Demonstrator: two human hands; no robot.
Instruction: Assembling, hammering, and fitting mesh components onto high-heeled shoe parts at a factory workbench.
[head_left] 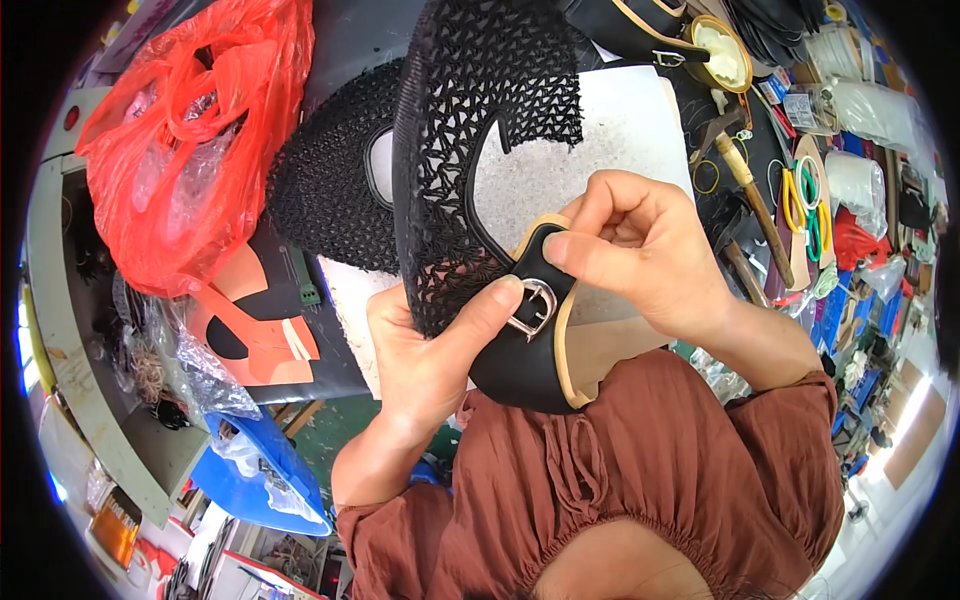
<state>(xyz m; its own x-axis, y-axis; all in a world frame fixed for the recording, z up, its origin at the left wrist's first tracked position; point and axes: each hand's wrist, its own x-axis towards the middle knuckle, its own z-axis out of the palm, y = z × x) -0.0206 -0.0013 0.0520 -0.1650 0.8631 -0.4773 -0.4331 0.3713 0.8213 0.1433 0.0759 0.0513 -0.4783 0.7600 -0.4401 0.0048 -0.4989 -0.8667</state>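
My left hand [432,352] grips a black openwork woven piece [455,150], which looks like a shoe upper, near its lower end. That thumb presses beside a silver buckle [535,308] on the smooth black strap [515,370], which has a tan edge and lining. At the strap's upper end, my right hand [645,250] pinches the black leather with its thumb on the face and bent fingers behind. A second black woven piece [330,165] with an oval opening lies on the table behind the held one.
A white board [635,115] lies under the work. Red plastic bags [200,130] and orange cut pieces [265,345] are at the left. A hammer [750,190], a yellow tub of pale paste [722,55] and another buckled black strap [640,30] lie at the right and far side.
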